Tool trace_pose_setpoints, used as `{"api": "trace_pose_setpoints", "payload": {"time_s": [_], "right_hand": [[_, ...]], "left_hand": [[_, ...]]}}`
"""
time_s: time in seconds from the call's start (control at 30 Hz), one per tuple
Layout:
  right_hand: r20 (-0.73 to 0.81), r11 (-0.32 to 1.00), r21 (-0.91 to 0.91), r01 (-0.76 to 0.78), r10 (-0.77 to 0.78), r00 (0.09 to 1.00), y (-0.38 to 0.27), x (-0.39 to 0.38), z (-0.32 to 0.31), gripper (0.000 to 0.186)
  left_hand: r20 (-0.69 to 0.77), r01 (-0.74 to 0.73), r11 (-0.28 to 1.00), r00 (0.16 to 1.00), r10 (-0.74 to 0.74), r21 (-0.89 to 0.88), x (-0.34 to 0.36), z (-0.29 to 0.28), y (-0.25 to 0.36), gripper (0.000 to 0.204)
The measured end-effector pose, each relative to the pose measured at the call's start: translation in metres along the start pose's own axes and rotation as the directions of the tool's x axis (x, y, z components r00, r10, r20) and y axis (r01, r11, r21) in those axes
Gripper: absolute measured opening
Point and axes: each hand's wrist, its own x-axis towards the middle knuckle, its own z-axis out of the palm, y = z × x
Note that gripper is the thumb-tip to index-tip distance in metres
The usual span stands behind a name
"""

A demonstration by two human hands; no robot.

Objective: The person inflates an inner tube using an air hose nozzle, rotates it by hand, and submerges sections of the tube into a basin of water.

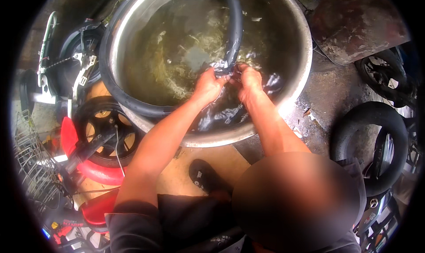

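Note:
A black rubber inner tube (236,25) dips into a wide metal basin (208,142) of murky greenish water (150,44). Its other stretch hangs around the basin's left rim. At the water's surface, my left hand (210,83) is closed around the tube from the left. My right hand (249,81) grips the same section from the right, its fingers curled and partly hidden. Wet glare covers the part between my hands, and ripples spread about it.
At the left stand a bicycle with a black wheel (106,131), red fender (102,172) and wire basket (35,164). A large black tube (349,120) leans at the right, below a worn reddish-brown panel (356,25). My shoe (201,175) is below the basin.

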Motion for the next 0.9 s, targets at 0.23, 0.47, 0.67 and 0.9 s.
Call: {"api": "trace_pose_setpoints", "payload": {"time_s": [0.23, 0.47, 0.67, 0.9], "right_hand": [[0.005, 0.987, 0.152, -0.048, 0.048, 0.999, 0.008, 0.011, -0.005, 0.021], [0.037, 0.996, 0.081, -0.037, 0.034, 0.999, 0.002, 0.01, -0.002, 0.029], [0.07, 0.991, 0.131, 0.002, -0.012, 0.998, 0.001, 0.007, -0.001, 0.029], [0.121, 0.997, 0.073, -0.016, 0.007, 0.993, 0.002, 0.009, -0.003, 0.03]], "left_hand": [[0.006, 0.039, 0.999, 0.999, -0.039, 0.026, 0.003, 0.0, -0.001, 0.052], [-0.12, -0.05, 0.97, 0.99, 0.08, 0.24, 0.003, 0.003, 0.0, 0.045], [-0.224, -0.302, 0.942, 0.917, 0.329, 0.147, 0.0, 0.006, -0.004, 0.06], [-0.226, -0.317, 0.9, 0.893, 0.389, 0.298, -0.01, 0.007, -0.001, 0.053]]}}
